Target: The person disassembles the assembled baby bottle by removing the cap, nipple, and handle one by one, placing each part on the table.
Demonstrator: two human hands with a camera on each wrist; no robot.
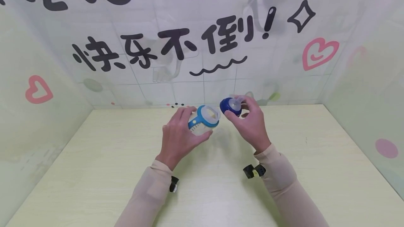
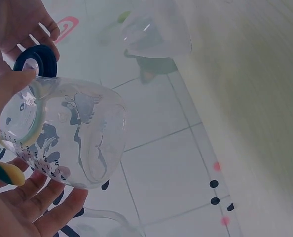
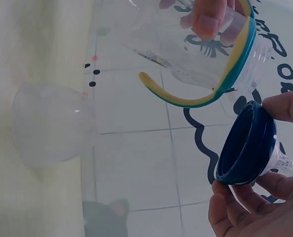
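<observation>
My left hand [image 1: 180, 134] grips a clear baby bottle [image 2: 87, 133] round its body. The bottle lies tilted, its uncapped mouth towards the right hand. Printed figures and measuring marks run along its wall, and a blue and yellow handle ring [image 3: 230, 69] sits round the neck. In my right hand [image 1: 250, 123] a dark blue screw collar [image 3: 247, 143] with a clear teat [image 3: 283, 162] is pinched between thumb and fingers. The collar's hollow underside faces the bottle, a small gap apart from its mouth.
A translucent dome-shaped cap [image 3: 53, 126] stands on the pale wooden table [image 1: 126, 164], beyond the hands near the back edge. A printed white sheet [image 1: 170, 90] with dark lettering rises behind the table, and side panels flank it.
</observation>
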